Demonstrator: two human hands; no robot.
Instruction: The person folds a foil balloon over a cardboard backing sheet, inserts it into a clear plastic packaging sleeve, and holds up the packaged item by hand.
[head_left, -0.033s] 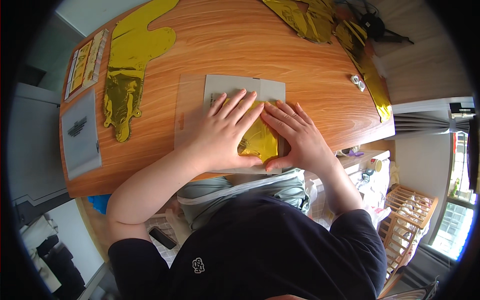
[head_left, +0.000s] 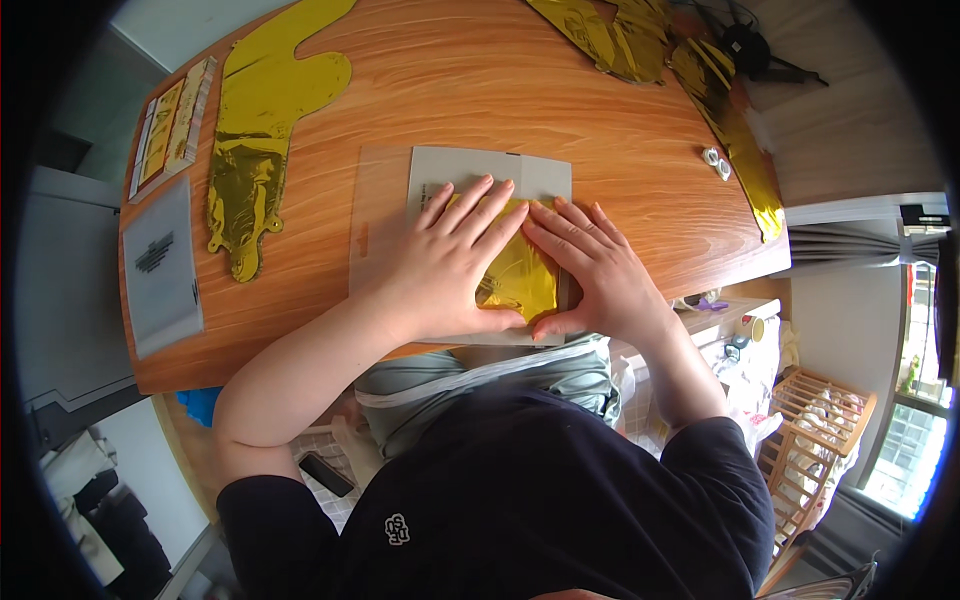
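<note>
A folded piece of gold foil (head_left: 525,280) lies on a grey card (head_left: 490,165) at the near edge of the wooden table. My left hand (head_left: 450,260) presses flat over its left part, fingers stretched out. On the right side my right hand (head_left: 597,270) lies flat too, partly on the foil and partly on the card. The two index fingertips come together at the far side, and the thumbs lie close together near me. Between them the shiny middle of the foil shows; its outer edges are hidden under my hands. A clear plastic sleeve (head_left: 380,190) sticks out left of the card.
A flat gold foil balloon (head_left: 255,120) lies at the left, with more gold foil (head_left: 615,50) at the far right. Printed packs (head_left: 168,135) and clear plastic bags (head_left: 160,270) are stacked at the left edge. Small white rolls (head_left: 716,165) sit at right, near a black device (head_left: 748,48).
</note>
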